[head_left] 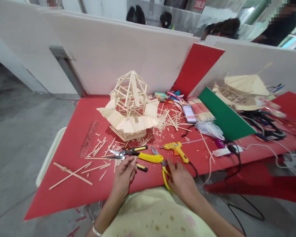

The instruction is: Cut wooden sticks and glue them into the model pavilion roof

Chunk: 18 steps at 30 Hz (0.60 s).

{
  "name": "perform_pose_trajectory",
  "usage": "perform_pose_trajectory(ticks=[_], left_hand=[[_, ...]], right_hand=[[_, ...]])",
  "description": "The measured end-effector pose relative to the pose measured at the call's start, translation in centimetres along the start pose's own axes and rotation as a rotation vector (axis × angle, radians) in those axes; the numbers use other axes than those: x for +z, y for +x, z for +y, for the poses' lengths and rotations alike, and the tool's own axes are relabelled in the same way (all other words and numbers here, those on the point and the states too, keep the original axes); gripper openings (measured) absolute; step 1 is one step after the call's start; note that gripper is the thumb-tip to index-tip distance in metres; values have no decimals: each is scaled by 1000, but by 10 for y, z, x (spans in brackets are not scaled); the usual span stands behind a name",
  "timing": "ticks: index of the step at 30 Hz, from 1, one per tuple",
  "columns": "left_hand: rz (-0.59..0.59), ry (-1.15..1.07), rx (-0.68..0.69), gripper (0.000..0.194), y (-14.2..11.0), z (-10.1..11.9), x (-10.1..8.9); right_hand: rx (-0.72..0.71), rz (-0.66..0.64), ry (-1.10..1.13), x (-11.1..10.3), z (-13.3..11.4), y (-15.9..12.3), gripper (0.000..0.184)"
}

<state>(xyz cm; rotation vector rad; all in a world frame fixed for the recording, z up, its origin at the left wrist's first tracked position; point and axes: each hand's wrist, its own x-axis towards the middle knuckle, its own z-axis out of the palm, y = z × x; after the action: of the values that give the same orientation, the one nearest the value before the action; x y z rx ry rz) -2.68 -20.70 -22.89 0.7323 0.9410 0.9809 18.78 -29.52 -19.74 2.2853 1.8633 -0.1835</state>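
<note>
My left hand [124, 173] is closed in a pinch at the table's front, with the tip of a thin wooden stick [135, 158] showing at the fingertips. My right hand [181, 177] grips yellow-handled cutters [164, 177], whose metal jaws point away from me. Between the hands lies a yellow handle [151, 157]. Pruning shears [123, 153] with black and yellow handles rest just beyond my left hand. A yellow glue gun [176, 149] lies beyond my right hand. Farther back stands a pavilion-like model [130, 121] built of wooden sticks.
Loose sticks [169, 119] and shavings litter the red table [71, 194]. A clear ruler [88, 138] lies left. On the right are a phone [189, 114], a plastic bag [209, 129], a green board [227, 115], a power strip [223, 151] and cords. White partitions [128, 49] stand behind; people are beyond.
</note>
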Motion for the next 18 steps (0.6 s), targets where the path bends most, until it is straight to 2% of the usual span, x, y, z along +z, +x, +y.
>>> perform_pose_trajectory(ticks=[3,7,11,15,18], left_hand=[[-6,-12,-17,35,0,2,5],[-18,-13,-14,36,3,3,8],[5,12,9,37,7,-1,8],[9,-8,2,36,9,-5,8],[-27,-51,-31,34,9,-2,12]], right_hand=[[0,9,-30,-1,5,0,67],[-80,-5,38,-5,10,-7,71],[-47,-46,158,5,14,-14,69],[16,87,272,15,29,-16,57],[20,197,407,3,34,-16,57]])
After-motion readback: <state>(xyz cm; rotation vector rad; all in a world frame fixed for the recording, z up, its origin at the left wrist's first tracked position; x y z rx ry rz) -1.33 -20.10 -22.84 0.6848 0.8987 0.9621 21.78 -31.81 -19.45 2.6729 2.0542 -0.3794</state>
